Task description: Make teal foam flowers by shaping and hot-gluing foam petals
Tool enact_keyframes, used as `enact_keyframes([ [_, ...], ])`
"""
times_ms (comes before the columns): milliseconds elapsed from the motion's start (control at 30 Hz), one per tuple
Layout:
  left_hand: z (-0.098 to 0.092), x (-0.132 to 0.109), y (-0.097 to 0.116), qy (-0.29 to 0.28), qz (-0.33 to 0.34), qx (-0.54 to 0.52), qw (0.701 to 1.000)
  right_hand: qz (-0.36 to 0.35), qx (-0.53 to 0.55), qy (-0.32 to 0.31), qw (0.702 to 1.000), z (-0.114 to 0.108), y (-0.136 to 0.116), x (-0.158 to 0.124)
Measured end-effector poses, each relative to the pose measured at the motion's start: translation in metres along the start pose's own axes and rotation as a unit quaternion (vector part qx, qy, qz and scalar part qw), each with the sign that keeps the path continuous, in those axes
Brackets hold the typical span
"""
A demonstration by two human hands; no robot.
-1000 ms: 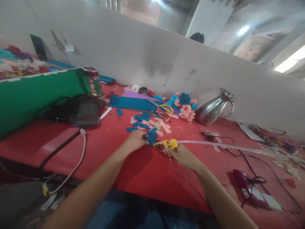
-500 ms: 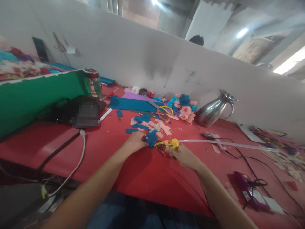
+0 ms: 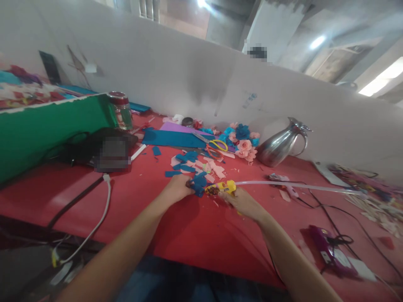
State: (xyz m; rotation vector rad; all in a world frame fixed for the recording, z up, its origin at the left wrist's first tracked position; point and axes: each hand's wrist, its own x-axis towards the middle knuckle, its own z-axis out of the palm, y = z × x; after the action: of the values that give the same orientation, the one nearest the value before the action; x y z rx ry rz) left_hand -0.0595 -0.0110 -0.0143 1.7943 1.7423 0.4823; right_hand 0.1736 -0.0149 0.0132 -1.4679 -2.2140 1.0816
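Green on the far side: that's the box, well left of the glue gun, with a red-lidded jar beyond and to the gun's left. Now the left hand, just left of the gun, and it's a tight one: fingertips drawn in, pinching a piece of blue paper right at the gun's front end. Nozzle and paper look close to meeting; whether they actually touch, or whether any glue is out, can't be told from here. Just beyond the gun lie the scraps, blue and pink mixed, and farther beyond them the scissors, blades pointing away left. On to the right hand, wrapped round the gun's grip; whether it's squeezing is hidden. Paper flowers sit beyond the gun to its right, the jug farther right again, and a long clear stick trails rightward from the gun's back.

So the step in hand looks like gluing the blue paper. The next move seems to call for a still left pinch, the nozzle settled on the right spot, a light squeeze, and fingertips kept off the hot end.
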Motion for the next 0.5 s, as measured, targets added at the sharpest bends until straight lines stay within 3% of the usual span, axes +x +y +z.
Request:
enact_keyframes([
  [500,0.0013,0.0023,-0.0030,0.017,-0.006,-0.007,1.000,0.013,0.007,0.019,1.000,-0.0012,0.0038,0.0083],
])
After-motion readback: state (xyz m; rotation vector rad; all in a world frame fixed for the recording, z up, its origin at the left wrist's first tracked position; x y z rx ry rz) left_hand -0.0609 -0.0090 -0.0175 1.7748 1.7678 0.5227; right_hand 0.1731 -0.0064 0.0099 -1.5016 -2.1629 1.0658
